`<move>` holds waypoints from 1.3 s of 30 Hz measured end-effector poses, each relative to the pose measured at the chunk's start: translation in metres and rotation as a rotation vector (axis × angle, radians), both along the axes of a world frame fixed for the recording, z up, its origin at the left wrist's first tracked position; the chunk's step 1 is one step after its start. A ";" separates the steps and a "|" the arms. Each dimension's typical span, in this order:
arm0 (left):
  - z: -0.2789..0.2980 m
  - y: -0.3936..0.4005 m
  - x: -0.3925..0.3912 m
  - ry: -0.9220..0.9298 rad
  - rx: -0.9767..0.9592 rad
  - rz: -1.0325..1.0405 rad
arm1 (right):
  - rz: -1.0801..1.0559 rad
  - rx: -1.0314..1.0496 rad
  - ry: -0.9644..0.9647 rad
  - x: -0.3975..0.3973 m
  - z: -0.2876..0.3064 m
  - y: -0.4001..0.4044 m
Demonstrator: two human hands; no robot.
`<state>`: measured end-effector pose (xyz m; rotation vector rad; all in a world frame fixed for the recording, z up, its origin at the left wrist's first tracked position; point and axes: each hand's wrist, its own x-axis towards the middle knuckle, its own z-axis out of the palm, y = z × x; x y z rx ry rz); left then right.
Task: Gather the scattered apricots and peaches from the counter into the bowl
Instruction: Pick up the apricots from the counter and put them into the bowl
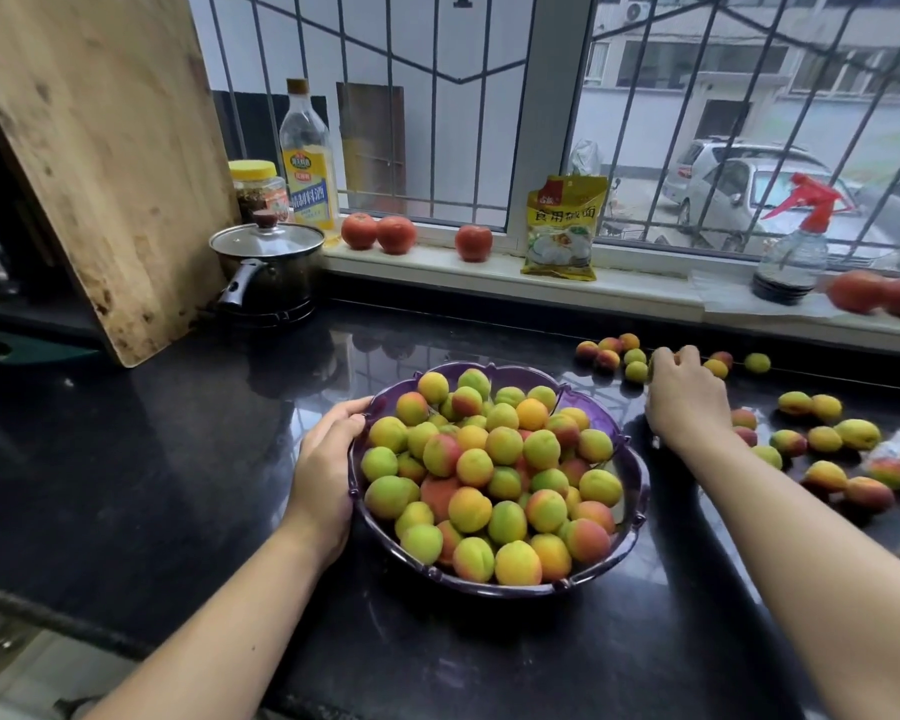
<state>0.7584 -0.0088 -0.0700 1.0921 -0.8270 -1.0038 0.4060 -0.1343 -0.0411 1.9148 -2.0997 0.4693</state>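
A purple scalloped bowl (pixel 510 374) stands in the middle of the black counter, heaped with several yellow, green and red apricots and peaches (pixel 489 470). My left hand (pixel 328 459) grips the bowl's left rim. My right hand (pixel 684 394) reaches to the right of the bowl, its fingers curled over a small cluster of loose fruit (pixel 611 353) near the back of the counter; what the fingers hold is hidden. More loose fruit (pixel 827 444) lies scattered further right.
A large wooden board (pixel 100 163) leans at the left beside a lidded pot (pixel 268 267). On the window sill stand tomatoes (pixel 380 232), an oil bottle (pixel 306 158), a jar (pixel 258 187), a yellow packet (pixel 562 228) and a spray bottle (pixel 793 246).
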 end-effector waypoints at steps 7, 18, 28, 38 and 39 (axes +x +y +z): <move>-0.001 -0.001 -0.001 0.024 -0.004 0.009 | 0.286 -0.056 -1.000 0.032 0.024 0.040; -0.001 0.001 -0.003 0.046 -0.011 0.027 | 0.536 0.085 -1.386 0.032 0.027 0.104; -0.006 -0.002 -0.001 0.069 -0.035 0.040 | 0.724 0.226 -0.902 0.017 0.044 0.115; -0.008 -0.003 -0.001 0.061 -0.060 0.038 | 0.631 0.143 -0.447 0.053 0.045 0.129; -0.008 -0.003 -0.001 0.063 -0.060 0.037 | 0.642 0.145 -0.439 0.055 0.046 0.130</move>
